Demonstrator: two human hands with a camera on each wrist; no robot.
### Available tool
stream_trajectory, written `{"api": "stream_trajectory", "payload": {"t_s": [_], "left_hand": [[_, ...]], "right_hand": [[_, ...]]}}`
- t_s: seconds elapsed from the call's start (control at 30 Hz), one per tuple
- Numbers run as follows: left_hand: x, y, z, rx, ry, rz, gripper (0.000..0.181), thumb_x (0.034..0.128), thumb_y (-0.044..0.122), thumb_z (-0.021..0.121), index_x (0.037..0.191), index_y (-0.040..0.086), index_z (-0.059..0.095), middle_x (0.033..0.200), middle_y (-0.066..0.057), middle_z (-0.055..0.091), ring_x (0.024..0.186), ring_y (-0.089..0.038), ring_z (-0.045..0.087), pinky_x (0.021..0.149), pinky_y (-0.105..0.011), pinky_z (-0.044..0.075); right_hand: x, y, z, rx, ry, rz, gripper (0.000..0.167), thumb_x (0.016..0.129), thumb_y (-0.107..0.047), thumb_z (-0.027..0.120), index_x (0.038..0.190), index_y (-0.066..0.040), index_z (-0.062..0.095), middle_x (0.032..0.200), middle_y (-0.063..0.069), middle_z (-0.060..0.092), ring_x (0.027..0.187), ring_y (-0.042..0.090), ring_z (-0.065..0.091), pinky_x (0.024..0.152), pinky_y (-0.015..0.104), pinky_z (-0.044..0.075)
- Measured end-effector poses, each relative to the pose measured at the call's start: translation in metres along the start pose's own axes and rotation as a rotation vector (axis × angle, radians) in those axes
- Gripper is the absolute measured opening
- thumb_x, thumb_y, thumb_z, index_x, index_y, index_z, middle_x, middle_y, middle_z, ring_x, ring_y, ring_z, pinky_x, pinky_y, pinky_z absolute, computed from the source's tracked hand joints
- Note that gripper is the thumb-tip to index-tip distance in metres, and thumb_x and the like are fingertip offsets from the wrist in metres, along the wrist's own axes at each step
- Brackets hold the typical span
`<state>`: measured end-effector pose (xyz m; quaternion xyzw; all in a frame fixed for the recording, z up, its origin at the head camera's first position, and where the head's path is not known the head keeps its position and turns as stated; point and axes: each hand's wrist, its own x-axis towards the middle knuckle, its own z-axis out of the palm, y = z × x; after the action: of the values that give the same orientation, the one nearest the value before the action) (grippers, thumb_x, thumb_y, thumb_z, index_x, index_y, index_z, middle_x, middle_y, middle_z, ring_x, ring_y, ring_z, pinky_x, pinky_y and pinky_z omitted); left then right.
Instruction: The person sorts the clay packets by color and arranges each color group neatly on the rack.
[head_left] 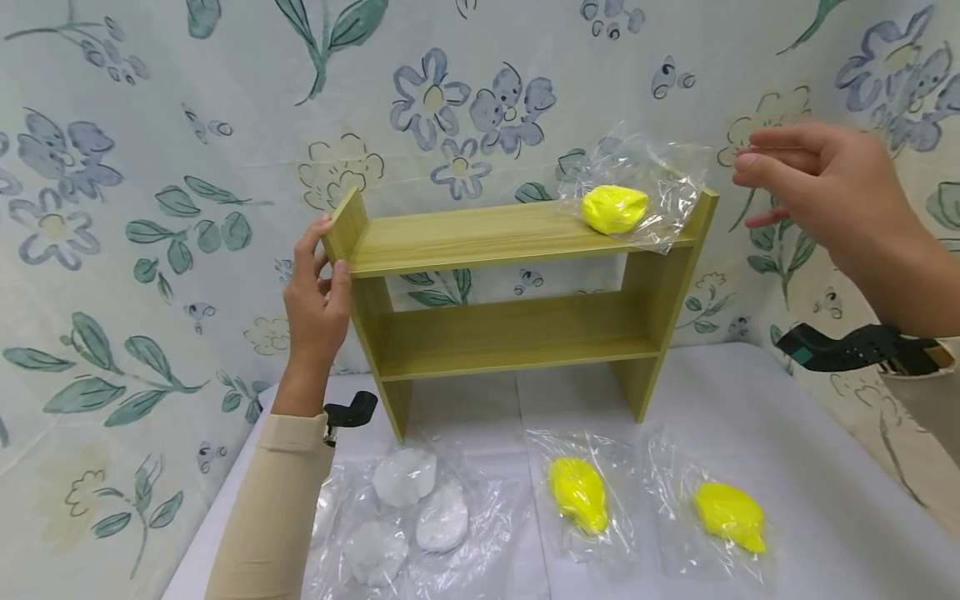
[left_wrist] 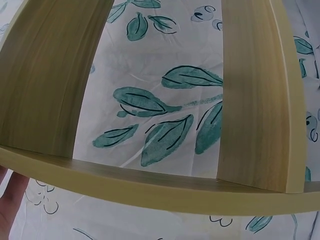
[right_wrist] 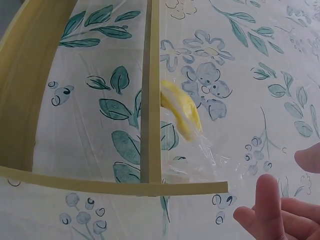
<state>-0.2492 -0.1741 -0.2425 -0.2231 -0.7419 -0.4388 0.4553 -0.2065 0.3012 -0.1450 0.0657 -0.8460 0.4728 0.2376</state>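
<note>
Grips the wooden shelf [head_left: 517,333] by its upper left corner with the left hand [head_left: 318,312]; holds the right hand [head_left: 840,183] loosely spread, across the right side panel [head_left: 666,300] from a smooth yellow lump [head_left: 615,209] in crinkled clear plastic [head_left: 671,204] at the top board's [head_left: 465,233] right edge. On the table [head_left: 742,408], two more yellow lumps [head_left: 577,494] before the right foot, white discs [head_left: 405,477] before the left.

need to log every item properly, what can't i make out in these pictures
Left wrist: most of the left hand, cut off by the left edge.
Right wrist: much of the right hand, cut off by the right and bottom edges.
Right wrist: part of the yellow lump, hidden behind the shelf.
Head: near ends of the clear bags around the white pieces, cut off by the bottom edge.
</note>
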Motion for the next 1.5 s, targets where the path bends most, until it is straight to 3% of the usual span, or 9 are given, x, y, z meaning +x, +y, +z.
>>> {"api": "stream_trajectory", "payload": {"t_s": [0.1, 0.23, 0.37, 0.53, 0.67, 0.83, 1.0, 1.2, 1.5], "left_hand": [[0.003, -0.003, -0.001, 0.002, -0.001, 0.002, 0.043, 0.0958, 0.004, 0.047, 0.138, 0.009, 0.044, 0.147, 0.006, 0.045, 0.123, -0.022, 0.055, 0.082, -0.021, 0.053], [0.007, -0.022, -0.001, 0.013, 0.0, 0.02, 0.041, 0.0965, 0.008, 0.052, 0.137, 0.012, 0.047, 0.146, 0.002, 0.047, 0.12, -0.023, 0.057, 0.08, -0.033, 0.056], [0.01, -0.033, 0.0, 0.029, -0.004, 0.035, 0.04, 0.0956, 0.011, 0.057, 0.135, 0.012, 0.049, 0.145, 0.008, 0.047, 0.117, -0.024, 0.059, 0.076, -0.036, 0.057], [0.013, -0.015, -0.003, 0.043, 0.008, 0.032, 0.038, 0.0937, 0.008, 0.06, 0.13, 0.006, 0.05, 0.142, 0.011, 0.049, 0.114, -0.025, 0.061, 0.075, -0.028, 0.057], [0.014, -0.004, -0.005, 0.049, 0.015, 0.011, 0.036, 0.0934, 0.005, 0.059, 0.128, 0.004, 0.051, 0.142, 0.009, 0.05, 0.113, -0.025, 0.062, 0.075, -0.02, 0.054], [0.014, 0.001, -0.005, 0.045, -0.003, -0.02, 0.034, 0.0931, 0.004, 0.055, 0.127, 0.002, 0.05, 0.143, 0.004, 0.05, 0.115, -0.024, 0.061, 0.073, -0.012, 0.051], [0.016, 0.003, -0.008, 0.053, -0.007, 0.003, 0.034, 0.0918, 0.001, 0.053, 0.126, 0.0, 0.049, 0.14, 0.001, 0.053, 0.113, -0.026, 0.061, 0.072, -0.008, 0.049], [0.018, 0.004, -0.008, 0.056, -0.037, -0.013, 0.034, 0.0912, 0.0, 0.052, 0.125, -0.001, 0.048, 0.14, 0.008, 0.053, 0.111, -0.027, 0.062, 0.072, -0.011, 0.051], [0.015, 0.008, -0.003, 0.063, -0.005, 0.029, 0.039, 0.0896, -0.004, 0.052, 0.128, 0.0, 0.052, 0.138, -0.006, 0.055, 0.11, -0.03, 0.062, 0.071, -0.021, 0.056]], "right_hand": [[-0.007, 0.006, -0.001, 0.015, 0.005, 0.01, 0.052, 0.091, -0.031, 0.066, 0.139, -0.016, 0.052, 0.116, -0.012, 0.066, 0.095, 0.002, 0.06, 0.061, 0.013, 0.052], [-0.019, 0.016, 0.001, -0.007, 0.009, -0.02, 0.05, 0.092, -0.03, 0.063, 0.139, -0.014, 0.052, 0.122, -0.008, 0.065, 0.093, 0.0, 0.062, 0.061, 0.014, 0.053], [-0.033, 0.026, 0.004, -0.04, 0.024, -0.033, 0.048, 0.093, -0.028, 0.063, 0.138, -0.015, 0.053, 0.124, -0.007, 0.064, 0.089, 0.0, 0.062, 0.061, 0.013, 0.052], [-0.047, 0.035, 0.013, -0.008, 0.038, -0.03, 0.046, 0.092, -0.025, 0.064, 0.136, -0.013, 0.055, 0.117, -0.011, 0.064, 0.092, -0.001, 0.061, 0.059, 0.015, 0.053], [-0.058, 0.041, 0.022, -0.02, 0.053, -0.038, 0.046, 0.093, -0.025, 0.063, 0.137, -0.013, 0.054, 0.122, -0.009, 0.063, 0.096, -0.004, 0.06, 0.06, 0.014, 0.052], [-0.074, 0.045, 0.036, 0.0, 0.062, -0.085, 0.043, 0.093, -0.018, 0.063, 0.135, -0.011, 0.055, 0.124, -0.007, 0.064, 0.095, -0.003, 0.062, 0.06, 0.015, 0.053], [-0.086, 0.049, 0.055, 0.037, 0.022, -0.146, 0.041, 0.093, -0.012, 0.062, 0.134, -0.008, 0.056, 0.123, -0.007, 0.065, 0.096, -0.001, 0.064, 0.059, 0.019, 0.054], [-0.106, 0.062, 0.078, 0.008, -0.001, -0.127, 0.038, 0.094, -0.013, 0.062, 0.131, -0.01, 0.057, 0.119, -0.011, 0.065, 0.095, -0.003, 0.064, 0.058, 0.023, 0.055], [-0.137, 0.072, 0.104, 0.0, -0.02, -0.124, 0.041, 0.093, -0.013, 0.063, 0.133, -0.01, 0.056, 0.127, 0.013, 0.062, 0.101, -0.005, 0.061, 0.058, 0.024, 0.056]]}}
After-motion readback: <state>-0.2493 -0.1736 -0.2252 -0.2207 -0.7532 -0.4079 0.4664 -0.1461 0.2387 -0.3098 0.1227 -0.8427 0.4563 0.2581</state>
